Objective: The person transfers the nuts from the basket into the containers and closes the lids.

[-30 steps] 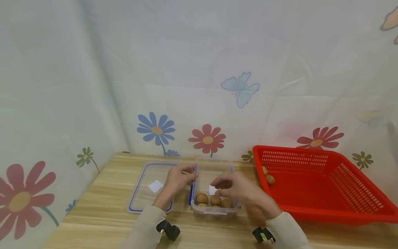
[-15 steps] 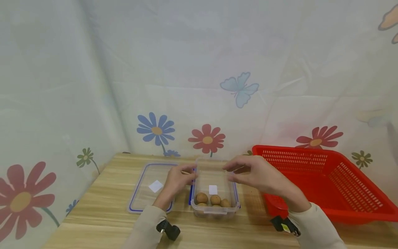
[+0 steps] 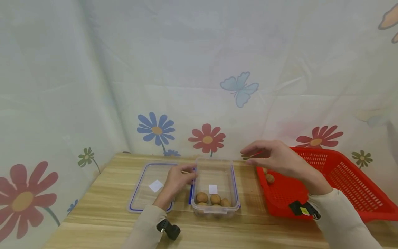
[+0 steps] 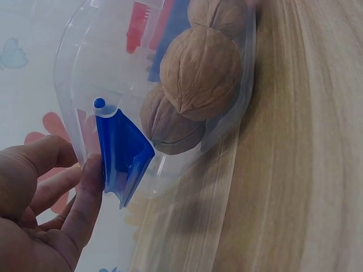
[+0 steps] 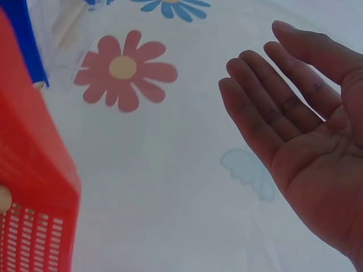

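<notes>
A clear plastic box (image 3: 216, 176) with blue latches stands on the table, several walnuts (image 4: 201, 73) along its near end. My left hand (image 3: 178, 178) is at the box's left side, its fingertips touching the outer wall beside a hanging blue latch (image 4: 120, 153). The thumb and forefinger stand apart there. My right hand (image 3: 281, 160) hovers above the left edge of the red basket (image 3: 314, 188), fingers extended and thumb apart, with nothing in the palm. Inside the basket, walnuts (image 3: 269, 178) lie by the left wall.
The clear lid (image 3: 144, 195) with a blue seal and a white label lies flat left of the box. Another white label (image 3: 212, 189) shows at the box. A flowered cloth (image 3: 180, 103) hangs behind the wooden table (image 3: 102, 207).
My right hand has left the space over the box and moved right and up to the basket's left edge. The left hand and the box have stayed in place.
</notes>
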The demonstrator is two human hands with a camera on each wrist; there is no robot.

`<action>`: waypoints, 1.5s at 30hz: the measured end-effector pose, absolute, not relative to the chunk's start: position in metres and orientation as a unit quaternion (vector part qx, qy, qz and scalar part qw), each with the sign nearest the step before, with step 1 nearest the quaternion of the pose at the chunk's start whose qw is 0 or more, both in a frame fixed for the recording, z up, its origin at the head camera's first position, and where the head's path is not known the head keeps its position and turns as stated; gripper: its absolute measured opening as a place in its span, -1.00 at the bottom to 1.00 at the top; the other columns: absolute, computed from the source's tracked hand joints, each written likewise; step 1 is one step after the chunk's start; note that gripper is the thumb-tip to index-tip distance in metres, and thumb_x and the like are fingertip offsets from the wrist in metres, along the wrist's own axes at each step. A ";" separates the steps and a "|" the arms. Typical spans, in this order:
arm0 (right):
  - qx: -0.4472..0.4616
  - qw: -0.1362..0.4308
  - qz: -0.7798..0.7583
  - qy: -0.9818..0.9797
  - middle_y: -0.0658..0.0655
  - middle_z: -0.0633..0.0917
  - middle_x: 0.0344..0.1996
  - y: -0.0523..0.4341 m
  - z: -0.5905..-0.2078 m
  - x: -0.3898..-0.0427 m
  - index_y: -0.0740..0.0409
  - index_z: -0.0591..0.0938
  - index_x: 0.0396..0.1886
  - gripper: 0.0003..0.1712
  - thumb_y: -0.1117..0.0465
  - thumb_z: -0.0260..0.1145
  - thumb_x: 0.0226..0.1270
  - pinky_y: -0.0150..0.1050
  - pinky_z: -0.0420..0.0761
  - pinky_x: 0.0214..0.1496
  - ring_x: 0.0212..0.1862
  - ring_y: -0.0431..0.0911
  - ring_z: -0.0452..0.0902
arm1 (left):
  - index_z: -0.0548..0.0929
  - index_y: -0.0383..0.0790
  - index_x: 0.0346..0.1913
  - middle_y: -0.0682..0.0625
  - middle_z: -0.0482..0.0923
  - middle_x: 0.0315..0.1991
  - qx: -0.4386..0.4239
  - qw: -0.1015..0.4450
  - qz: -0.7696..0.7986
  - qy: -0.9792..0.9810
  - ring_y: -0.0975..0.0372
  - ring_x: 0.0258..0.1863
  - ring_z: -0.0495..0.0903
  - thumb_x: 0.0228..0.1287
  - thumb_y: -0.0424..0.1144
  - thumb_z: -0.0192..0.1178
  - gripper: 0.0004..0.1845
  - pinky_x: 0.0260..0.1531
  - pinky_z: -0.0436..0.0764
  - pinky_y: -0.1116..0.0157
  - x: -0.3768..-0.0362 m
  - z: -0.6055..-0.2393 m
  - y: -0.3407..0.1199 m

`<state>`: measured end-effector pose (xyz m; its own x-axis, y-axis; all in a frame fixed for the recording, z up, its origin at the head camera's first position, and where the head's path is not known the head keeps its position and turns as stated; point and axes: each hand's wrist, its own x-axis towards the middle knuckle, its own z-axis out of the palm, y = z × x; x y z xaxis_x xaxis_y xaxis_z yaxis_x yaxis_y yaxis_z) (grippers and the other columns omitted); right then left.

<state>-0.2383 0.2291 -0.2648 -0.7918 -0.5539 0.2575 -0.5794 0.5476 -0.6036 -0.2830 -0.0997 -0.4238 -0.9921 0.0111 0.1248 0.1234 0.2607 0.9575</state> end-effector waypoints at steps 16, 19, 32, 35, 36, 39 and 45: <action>0.232 -0.001 0.344 -0.910 0.17 0.75 0.15 0.288 -0.283 -0.278 0.11 0.70 0.30 -0.50 0.06 0.50 0.45 0.06 0.73 0.19 0.16 0.08 0.65 | 0.73 -0.41 0.21 -0.11 0.72 -0.21 -0.048 0.044 -0.602 -0.796 0.10 -0.37 0.80 0.34 -0.46 0.39 -0.61 -0.30 0.83 0.22 -0.283 -0.423 -0.099; 0.226 -0.001 0.340 -0.913 0.20 0.74 0.18 0.297 -0.289 -0.283 0.17 0.67 0.33 -0.44 0.05 0.51 0.44 0.14 0.72 0.20 0.17 0.11 0.65 | 0.74 -0.39 0.22 -0.10 0.73 -0.20 -0.050 0.044 -0.596 -0.801 0.11 -0.32 0.81 0.35 -0.44 0.39 -0.61 -0.28 0.83 0.22 -0.282 -0.424 -0.100; 0.190 -0.065 0.355 -0.913 0.26 0.70 0.22 0.320 -0.314 -0.305 0.23 0.65 0.35 -0.40 0.09 0.53 0.41 0.13 0.73 0.19 0.18 0.14 0.63 | 0.74 -0.38 0.22 -0.11 0.73 -0.20 -0.049 0.046 -0.594 -0.801 0.10 -0.30 0.81 0.36 -0.44 0.38 -0.62 -0.25 0.83 0.21 -0.281 -0.425 -0.101; 0.181 -0.084 0.365 -0.909 0.27 0.70 0.22 0.323 -0.320 -0.309 0.26 0.64 0.36 -0.40 0.12 0.52 0.41 0.12 0.75 0.15 0.17 0.15 0.63 | 0.74 -0.39 0.22 -0.11 0.73 -0.20 -0.050 0.047 -0.598 -0.799 0.10 -0.30 0.80 0.36 -0.45 0.38 -0.62 -0.25 0.83 0.20 -0.281 -0.426 -0.101; 0.181 -0.089 0.365 -0.909 0.27 0.70 0.22 0.324 -0.323 -0.311 0.27 0.64 0.36 -0.41 0.13 0.51 0.42 0.12 0.75 0.15 0.17 0.15 0.63 | 0.74 -0.39 0.22 -0.11 0.73 -0.20 -0.050 0.047 -0.598 -0.798 0.10 -0.30 0.80 0.36 -0.46 0.38 -0.62 -0.25 0.83 0.20 -0.281 -0.426 -0.101; 0.189 -0.102 0.359 -0.908 0.27 0.71 0.20 0.327 -0.331 -0.315 0.29 0.64 0.35 -0.45 0.18 0.49 0.44 0.15 0.73 0.18 0.17 0.15 0.63 | 0.74 -0.39 0.22 -0.11 0.73 -0.21 -0.050 0.048 -0.600 -0.797 0.09 -0.32 0.80 0.36 -0.46 0.38 -0.62 -0.26 0.83 0.19 -0.281 -0.426 -0.101; 0.209 -0.118 0.340 -0.909 0.23 0.74 0.16 0.330 -0.345 -0.322 0.27 0.67 0.31 -0.43 0.21 0.55 0.35 0.17 0.71 0.21 0.16 0.11 0.61 | 0.75 -0.37 0.21 -0.10 0.72 -0.21 -0.050 0.051 -0.597 -0.799 0.09 -0.35 0.80 0.35 -0.44 0.40 -0.62 -0.25 0.84 0.12 -0.282 -0.427 -0.101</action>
